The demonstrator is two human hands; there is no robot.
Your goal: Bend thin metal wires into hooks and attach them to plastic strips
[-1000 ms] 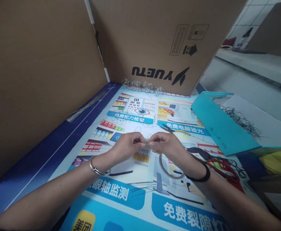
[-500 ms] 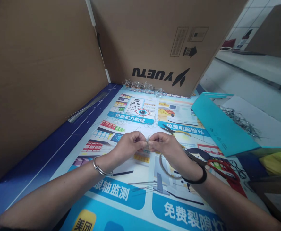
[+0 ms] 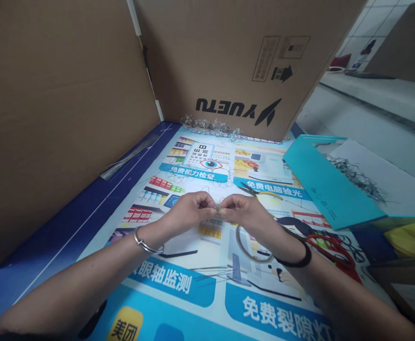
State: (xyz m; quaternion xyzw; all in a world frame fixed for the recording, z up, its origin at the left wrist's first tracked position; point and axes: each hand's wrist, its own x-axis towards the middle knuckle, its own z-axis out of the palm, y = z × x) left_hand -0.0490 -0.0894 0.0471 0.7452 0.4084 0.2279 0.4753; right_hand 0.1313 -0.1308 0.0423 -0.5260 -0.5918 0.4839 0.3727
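My left hand (image 3: 189, 210) and my right hand (image 3: 248, 210) meet above the printed sheet, fingertips almost touching. Both are closed in a pinch on a small piece of thin wire (image 3: 218, 207); its greyish middle shows between the thumbs, and a fine loop rises over the fingers. The rest of it is hidden. Beyond my right hand lie pliers (image 3: 260, 193) with yellow handles. A ring-shaped coil (image 3: 248, 246) rests under my right wrist, and several loose straight wires (image 3: 207, 272) lie nearer to me.
Cardboard panels (image 3: 229, 57) stand at the left and back, with a heap of twisted wire pieces (image 3: 211, 125) at their foot. To the right are a turquoise box (image 3: 321, 189) holding a wire pile (image 3: 353, 177), and red-handled scissors (image 3: 331, 246). Long wires (image 3: 129, 158) lie at the left.
Both hands stay pinched together at nearly the same spot, with the fingers and wrists shifted slightly. The greyish middle of the wire piece shows more plainly between the thumbs.
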